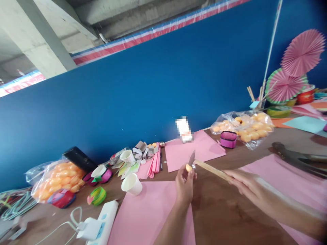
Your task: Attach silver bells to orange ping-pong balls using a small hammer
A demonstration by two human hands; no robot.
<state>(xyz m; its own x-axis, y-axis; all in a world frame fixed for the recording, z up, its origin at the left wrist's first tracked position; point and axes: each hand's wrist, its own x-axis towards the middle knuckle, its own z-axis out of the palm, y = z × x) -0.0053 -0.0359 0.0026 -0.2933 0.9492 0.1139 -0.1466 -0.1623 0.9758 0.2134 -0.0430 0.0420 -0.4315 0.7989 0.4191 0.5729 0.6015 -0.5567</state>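
Head view, camera tilted. Our left hand (184, 186) is raised over the table (217, 211), its fingers pinched shut on a small orange ball (188, 167) at the fingertips. Our right hand (244, 183) comes in from the right, closed on the wooden handle of a knife (212, 170). The blade (191, 158) points up and meets the ball on its right side. We cannot tell whether the edge has bitten in. The ball sits in the air above the tabletop, roughly mid-frame.

Below the hands we see bare brown wood between 2 pink papers, the left sheet (150, 211) and the right sheet (293, 183). A 3rd, the back sheet (194, 151), lies behind the ball against the blue wall (143, 92).

Left of the left hand, near it, a white cup (131, 184) lies on its side. Farther left is the left bag (57, 180), clear plastic and full of orange balls. A power strip (98, 226) lies at the lower edge with a white cable.

At the back right, the right bag (245, 127) holds more orange balls, with a small pink box (228, 139) just beside it. A dark metal tool (298, 158) lies beyond the right hand. Pink fans (302, 51) stand in the far right corner.
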